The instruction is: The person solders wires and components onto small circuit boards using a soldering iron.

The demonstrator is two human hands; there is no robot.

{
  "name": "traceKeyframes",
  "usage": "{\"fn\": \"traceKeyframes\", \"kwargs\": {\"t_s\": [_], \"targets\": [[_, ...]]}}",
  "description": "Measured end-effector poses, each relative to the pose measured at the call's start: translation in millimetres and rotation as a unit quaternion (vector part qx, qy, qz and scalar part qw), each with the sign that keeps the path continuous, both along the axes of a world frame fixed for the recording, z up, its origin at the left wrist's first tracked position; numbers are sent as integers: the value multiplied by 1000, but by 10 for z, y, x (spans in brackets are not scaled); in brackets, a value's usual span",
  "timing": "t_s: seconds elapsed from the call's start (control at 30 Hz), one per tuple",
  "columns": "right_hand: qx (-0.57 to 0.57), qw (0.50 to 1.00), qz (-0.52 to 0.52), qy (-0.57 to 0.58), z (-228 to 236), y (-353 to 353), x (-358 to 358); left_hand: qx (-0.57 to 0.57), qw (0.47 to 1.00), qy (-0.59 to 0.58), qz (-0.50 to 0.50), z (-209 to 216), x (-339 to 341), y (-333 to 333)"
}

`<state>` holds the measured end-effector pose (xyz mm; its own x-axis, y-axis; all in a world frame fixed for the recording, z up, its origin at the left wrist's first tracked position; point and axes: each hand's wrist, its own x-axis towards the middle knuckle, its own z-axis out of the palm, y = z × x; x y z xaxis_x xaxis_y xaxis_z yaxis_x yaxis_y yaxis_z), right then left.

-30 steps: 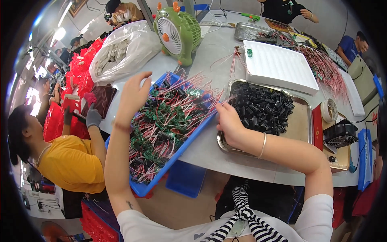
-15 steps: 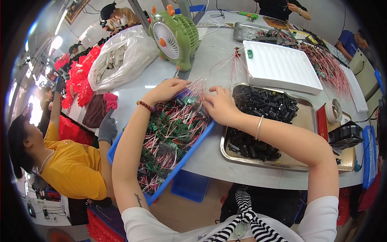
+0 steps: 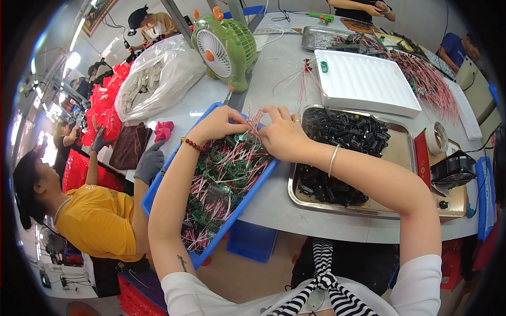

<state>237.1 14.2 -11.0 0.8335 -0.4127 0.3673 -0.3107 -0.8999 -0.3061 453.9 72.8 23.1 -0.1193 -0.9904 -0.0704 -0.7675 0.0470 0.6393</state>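
At the far end of a blue bin (image 3: pixel 240 211), my left hand (image 3: pixel 221 124) and my right hand (image 3: pixel 283 134) come close together. Both pinch a bunch of thin red and white wires (image 3: pixel 254 122) between them. Inside the bin lie many green circuit boards (image 3: pixel 215 169) with wires attached, heaped loosely. Whether a board hangs from the pinched wires is hidden by my fingers. Right of my right hand, a metal tray (image 3: pixel 403 152) holds a pile of black plastic parts (image 3: pixel 348 137).
A green fan (image 3: pixel 224 50) stands beyond the bin, beside a clear bag (image 3: pixel 158 79) of pale parts. A white ribbed tray (image 3: pixel 369 84) lies behind the metal tray. At right are a wire spool (image 3: pixel 436 141) and a small black fan (image 3: pixel 453 173). A co-worker in yellow (image 3: pixel 100 221) sits at left.
My hands have drawn closer together, and the fingers of both now pinch the wires. The co-worker at left has moved one gloved hand down to the red bags.
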Motion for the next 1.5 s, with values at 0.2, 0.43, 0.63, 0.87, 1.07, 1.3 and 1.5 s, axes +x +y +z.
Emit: {"fn": "traceKeyframes", "kwargs": {"t_s": [0.2, 0.43, 0.63, 0.87, 1.07, 1.3, 1.5], "targets": [[3, 994, 51, 97, -25, -82, 86, 69, 997, -26, 23, -24, -25, -24], [-106, 988, 102, 57, -92, -106, 122, 60, 987, -150, 20, -84, -46, -74], [-122, 960, 229, 101, 32, -257, 205, 35, 998, -52, -6, 24, 93, -10], [-85, 939, 302, 141, 106, -378, 369, -89, 993, 42, 61, 141, 264, 128], [-95, 931, 263, 234, 258, -275, 426, -145, 968, 29, 203, 250, 249, 121], [-194, 916, 281, 210, 90, -296, 415, -89, 991, -98, -36, 177, -63, 105], [-197, 952, 234, 26, 74, -339, 150, -150, 987, -30, 51, 284, -252, 342]]}}
